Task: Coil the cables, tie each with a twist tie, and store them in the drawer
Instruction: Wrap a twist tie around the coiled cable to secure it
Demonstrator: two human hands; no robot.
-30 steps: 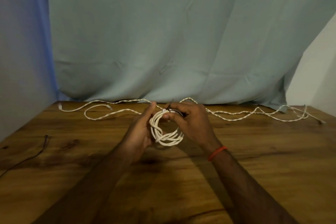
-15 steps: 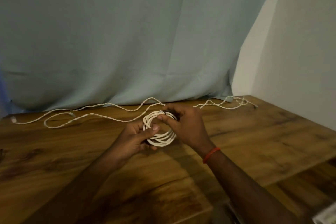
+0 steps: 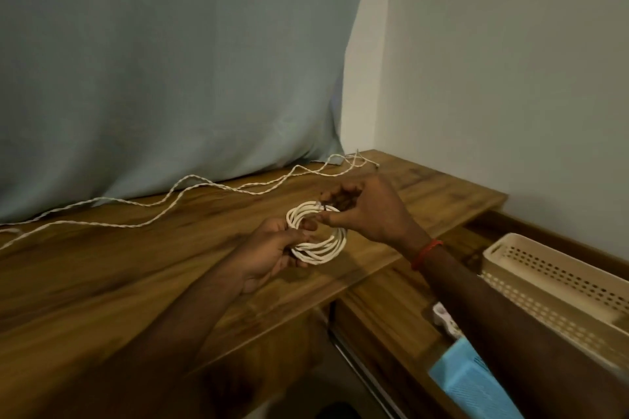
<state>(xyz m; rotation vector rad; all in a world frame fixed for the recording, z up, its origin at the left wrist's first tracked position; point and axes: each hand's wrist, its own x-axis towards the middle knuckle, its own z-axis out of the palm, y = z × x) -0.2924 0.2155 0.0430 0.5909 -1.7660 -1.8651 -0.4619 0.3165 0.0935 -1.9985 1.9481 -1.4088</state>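
Over the wooden table [image 3: 136,282], the left hand [image 3: 269,258] is gripping the coiled cable [image 3: 325,252]; the right hand [image 3: 371,211] is pinching, seemingly, a twist tie [image 3: 324,205].

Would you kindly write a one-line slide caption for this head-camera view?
Left hand and right hand hold a coiled white cable over the wooden table; a second white cable lies uncoiled behind.

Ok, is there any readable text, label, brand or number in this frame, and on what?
None can be read. The coil, desk, cream basket and blue basket show no print. The white item by the right arm is too blurred to tell.
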